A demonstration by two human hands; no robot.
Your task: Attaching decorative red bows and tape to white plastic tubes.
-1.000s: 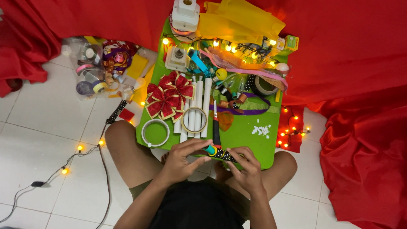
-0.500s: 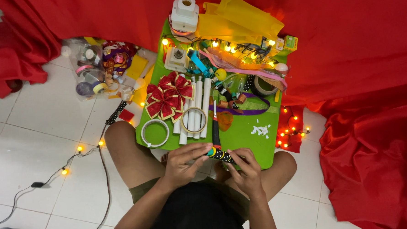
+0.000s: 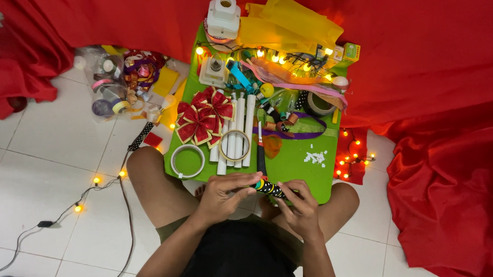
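One black dotted tube point(image 3: 270, 189), held at the near edge of the green table point(image 3: 306, 174): I see my left hand point(image 3: 227, 196) pinching its left end, my right hand point(image 3: 301, 207) closed around its right. Far-left: white rolls point(image 3: 237, 130), red bows point(image 3: 203, 117).

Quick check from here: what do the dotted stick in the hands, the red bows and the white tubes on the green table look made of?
Dotted stick: probably paper- or ribbon-wrapped; matte black, pale dots. Red bows: fabric ribbon, shiny, gold-edged. White tubes: likely rolled paper or plastic; smooth, plain, too small to tell. Green table: probably plastic, evenly smooth.
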